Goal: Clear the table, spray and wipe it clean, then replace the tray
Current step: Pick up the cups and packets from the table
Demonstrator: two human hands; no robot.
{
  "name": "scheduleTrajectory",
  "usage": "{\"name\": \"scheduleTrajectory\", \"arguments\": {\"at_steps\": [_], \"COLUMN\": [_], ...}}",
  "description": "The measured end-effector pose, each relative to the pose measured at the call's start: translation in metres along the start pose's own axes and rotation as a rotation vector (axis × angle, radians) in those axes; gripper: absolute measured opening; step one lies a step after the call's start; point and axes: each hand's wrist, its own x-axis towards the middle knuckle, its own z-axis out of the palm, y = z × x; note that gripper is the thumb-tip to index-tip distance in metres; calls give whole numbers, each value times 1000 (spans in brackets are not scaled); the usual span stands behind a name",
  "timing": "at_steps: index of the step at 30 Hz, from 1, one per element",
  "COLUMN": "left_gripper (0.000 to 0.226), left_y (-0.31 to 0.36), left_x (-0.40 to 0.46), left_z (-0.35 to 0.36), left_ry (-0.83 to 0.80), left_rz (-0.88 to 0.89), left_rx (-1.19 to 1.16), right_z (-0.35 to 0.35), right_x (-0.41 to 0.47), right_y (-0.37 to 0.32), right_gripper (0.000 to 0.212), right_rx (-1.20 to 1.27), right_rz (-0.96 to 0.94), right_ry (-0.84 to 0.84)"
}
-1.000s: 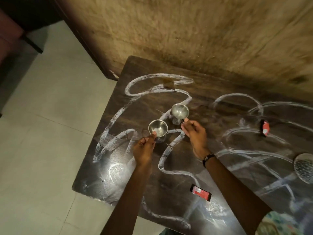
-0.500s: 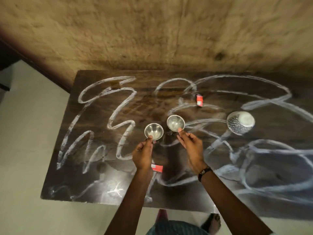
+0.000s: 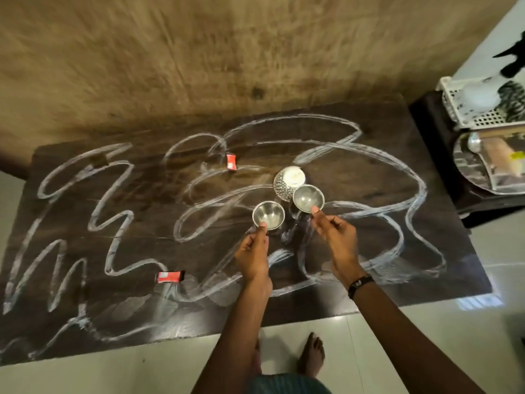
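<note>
The dark wooden table (image 3: pixel 85 251) is streaked all over with white scribbled lines. My left hand (image 3: pixel 252 255) pinches the near rim of a small steel cup (image 3: pixel 268 214), held above the table's middle. My right hand (image 3: pixel 335 240) pinches the rim of a second steel cup (image 3: pixel 308 198), a little higher and to the right. Just behind that cup a patterned cup with a white inside (image 3: pixel 289 182) lies on the table. Two red packets lie on the top, one near the front (image 3: pixel 169 277) and one toward the back (image 3: pixel 231 161).
To the right stands a dark side table (image 3: pixel 431 155) bearing a shiny steel tray (image 3: pixel 483 177) and a white perforated basket (image 3: pixel 468 115). A rough brown wall runs behind the table. Pale tiled floor and my bare feet (image 3: pixel 311 354) lie in front.
My view has swung to the right, bringing the side table with the tray into sight. Both hands with their steel cups now sit over the table's right half, next to the patterned cup.
</note>
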Motion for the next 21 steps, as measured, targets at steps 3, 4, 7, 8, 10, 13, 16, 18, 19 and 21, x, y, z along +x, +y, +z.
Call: {"name": "scheduleTrajectory", "arguments": {"at_steps": [3, 4, 7, 8, 10, 13, 16, 18, 19, 21], "left_gripper": [18, 19, 19, 18, 20, 21, 23, 25, 26, 27], "left_y": [-14, -18, -27, -30, -37, -43, -51, -57, -58, -62], "left_x": [-12, -13, -14, -13, -12, -12, -12, -13, -14, -18], "left_z": [25, 32, 56, 65, 82, 111, 136, 158, 165, 189], "left_ry": [-8, -12, -35, -48, -65, -91, -134, -157, -165, -189], "left_rz": [-1, 1, 6, 6, 11, 30, 44, 48, 56, 63], "left_rx": [40, 56, 103, 125, 174, 211, 244, 268, 277, 298], "right_z": [-25, -31, -44, -47, -55, -65, -77, -89, -94, -108], "right_x": [9, 12, 24, 30, 40, 55, 66, 76, 80, 93], "right_y": [-10, -12, -19, -22, -27, -37, -48, -59, -63, -75], "right_gripper": [15, 15, 16, 15, 16, 19, 20, 21, 21, 23], "right_rx": [36, 50, 88, 102, 109, 108, 123, 146, 139, 129], "right_rz": [16, 29, 62, 61, 53, 22, 0, -12, -19, -27], "right_ry": [66, 90, 157, 169, 188, 211, 260, 272, 270, 292]}}
